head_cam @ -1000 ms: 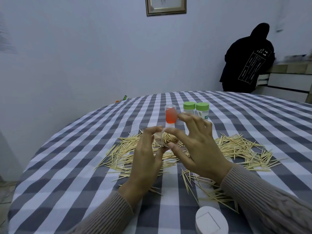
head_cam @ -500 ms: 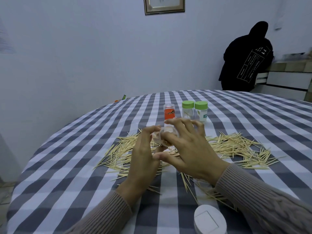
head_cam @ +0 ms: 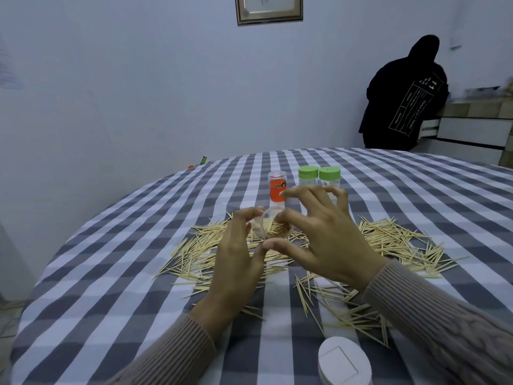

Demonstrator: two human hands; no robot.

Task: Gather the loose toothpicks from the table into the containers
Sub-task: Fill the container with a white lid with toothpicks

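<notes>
While both wrists hover, left hand (head_cam: 236, 262) and right hand (head_cam: 319, 243) fingers grasp the clear container (head_cam: 273, 227).

The white lid (head_cam: 344, 362) is cut off by the bottom edge. The framed picture (head_cam: 268, 9) is cropped at the top. Toothpicks (head_cam: 394, 240) partly vanish beneath both hands (head_cam: 322, 243). The orange container's (head_cam: 277, 190) label print is too small to read.

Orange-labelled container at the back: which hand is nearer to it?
Right. The right hand has its fingertips just in front of the orange-labelled container; the left hand sits lower, holding the clear container.
</notes>
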